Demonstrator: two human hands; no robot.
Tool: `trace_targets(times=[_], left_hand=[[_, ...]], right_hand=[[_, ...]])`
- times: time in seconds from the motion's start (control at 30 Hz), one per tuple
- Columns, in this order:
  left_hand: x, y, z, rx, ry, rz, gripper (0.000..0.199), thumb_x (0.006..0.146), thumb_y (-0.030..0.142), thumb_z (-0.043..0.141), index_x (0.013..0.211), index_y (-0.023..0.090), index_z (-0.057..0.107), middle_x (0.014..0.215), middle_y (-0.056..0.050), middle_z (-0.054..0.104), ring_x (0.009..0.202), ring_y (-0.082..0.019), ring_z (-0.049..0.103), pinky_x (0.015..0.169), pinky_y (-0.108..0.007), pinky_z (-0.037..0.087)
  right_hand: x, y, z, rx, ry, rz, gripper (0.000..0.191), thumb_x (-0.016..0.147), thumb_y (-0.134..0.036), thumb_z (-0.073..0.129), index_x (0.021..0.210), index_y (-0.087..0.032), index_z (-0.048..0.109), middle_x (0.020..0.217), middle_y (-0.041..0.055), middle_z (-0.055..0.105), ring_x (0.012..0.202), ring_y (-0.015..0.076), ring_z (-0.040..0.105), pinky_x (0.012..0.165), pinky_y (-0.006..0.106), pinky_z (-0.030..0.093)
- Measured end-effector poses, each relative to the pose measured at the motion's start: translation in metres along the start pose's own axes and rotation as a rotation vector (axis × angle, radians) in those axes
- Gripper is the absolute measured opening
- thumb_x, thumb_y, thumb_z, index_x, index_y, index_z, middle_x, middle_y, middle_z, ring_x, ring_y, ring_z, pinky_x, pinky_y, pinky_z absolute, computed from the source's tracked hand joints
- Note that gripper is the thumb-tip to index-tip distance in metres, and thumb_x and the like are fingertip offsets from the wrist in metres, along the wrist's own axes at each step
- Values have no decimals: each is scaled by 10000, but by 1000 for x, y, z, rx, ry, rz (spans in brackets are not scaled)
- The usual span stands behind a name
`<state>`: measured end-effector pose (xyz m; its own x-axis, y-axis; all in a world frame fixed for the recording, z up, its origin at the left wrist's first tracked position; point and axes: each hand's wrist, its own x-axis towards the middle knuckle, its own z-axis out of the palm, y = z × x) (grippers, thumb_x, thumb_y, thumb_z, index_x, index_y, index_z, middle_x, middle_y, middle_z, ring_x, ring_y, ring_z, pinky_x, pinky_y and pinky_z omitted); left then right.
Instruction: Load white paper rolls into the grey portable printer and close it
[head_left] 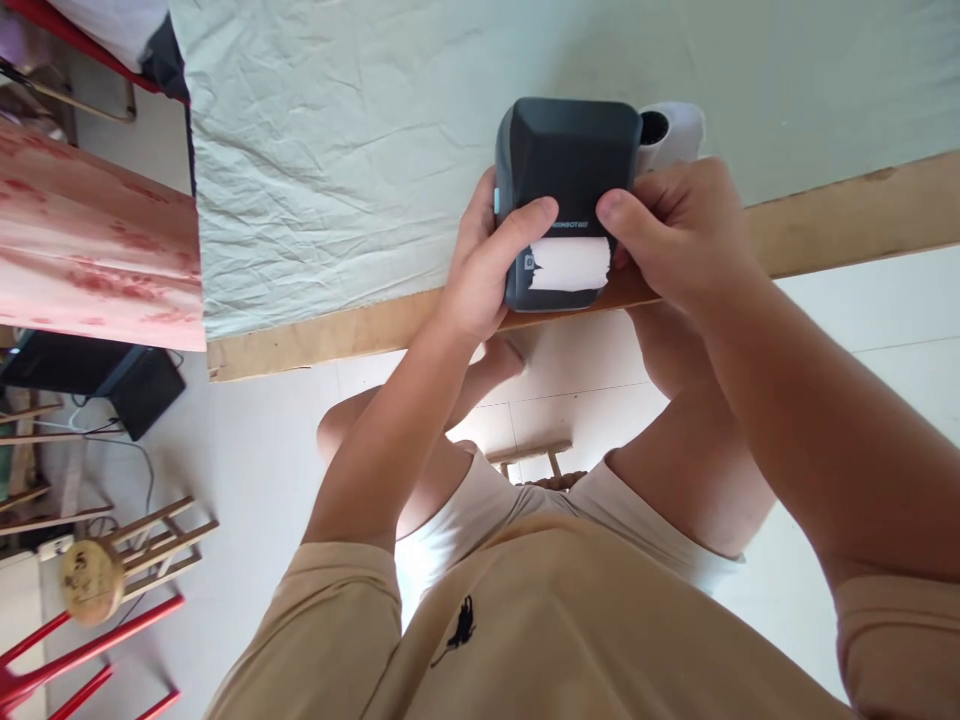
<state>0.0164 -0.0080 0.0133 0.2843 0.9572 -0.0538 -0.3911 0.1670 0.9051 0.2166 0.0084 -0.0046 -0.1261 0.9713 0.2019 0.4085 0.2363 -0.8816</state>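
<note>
A dark label printer (574, 165) is held at the table's front edge, with a torn-edged piece of white paper (571, 264) sticking out of its slot. My left hand (499, 255) grips the printer's left side, thumb on the top face. On the right side, my right hand (679, 225) holds the printer, its thumb at the lower right of the casing and its other fingers bent, partly hidden. A white paper roll (679, 135) with a dark core lies just behind my right hand, beside the printer.
The table (337, 150) has a wrinkled pale green cloth and a bare wooden front edge. To the left are a pink patterned cloth (97, 240), a black box-like object (142, 390), a toppled wooden stool (94, 580) and red legs of furniture. My legs are under the table edge.
</note>
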Motion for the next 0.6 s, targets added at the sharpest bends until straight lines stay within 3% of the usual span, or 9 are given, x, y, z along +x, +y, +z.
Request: trace_targets(times=[0.1,0.23,0.37,0.47,0.6], left_hand=[[-3,4,3,-32,20,-34,243,913,402,821,1073,298,671,978,-17,751,942,-238,724,835,-425,630],[-6,9,6,-22,66,-151,192,956,335,743,1110,315,630,1011,7,755,1012,-238,758,887,-396,632],[-8,12,13,-7,110,-87,178,968,389,745,1089,308,643,997,3,718,982,-212,715,890,-377,607],[-8,14,18,-3,167,-98,185,947,339,756,1071,266,640,975,-15,673,960,-198,690,880,-375,585],[-5,10,13,18,186,-89,244,935,421,766,1093,275,652,986,-6,684,1043,-220,736,912,-373,585]], right_hand=[[-2,-4,-2,-36,-30,-6,805,903,-882,628,511,-219,394,495,-4,384,506,95,322,521,344,174],[-5,-8,-2,-67,-21,-29,822,910,-909,596,516,-220,384,499,-2,314,505,100,277,523,360,153],[-5,-8,0,-94,-6,-31,850,903,-958,527,523,-217,359,502,-5,289,512,98,258,514,358,157],[-6,-6,1,-90,2,-15,858,889,-974,522,517,-214,382,481,-9,320,495,94,285,495,351,164],[-7,-7,1,-85,13,-6,850,875,-980,536,533,-216,389,477,-16,317,494,93,276,500,351,165]])
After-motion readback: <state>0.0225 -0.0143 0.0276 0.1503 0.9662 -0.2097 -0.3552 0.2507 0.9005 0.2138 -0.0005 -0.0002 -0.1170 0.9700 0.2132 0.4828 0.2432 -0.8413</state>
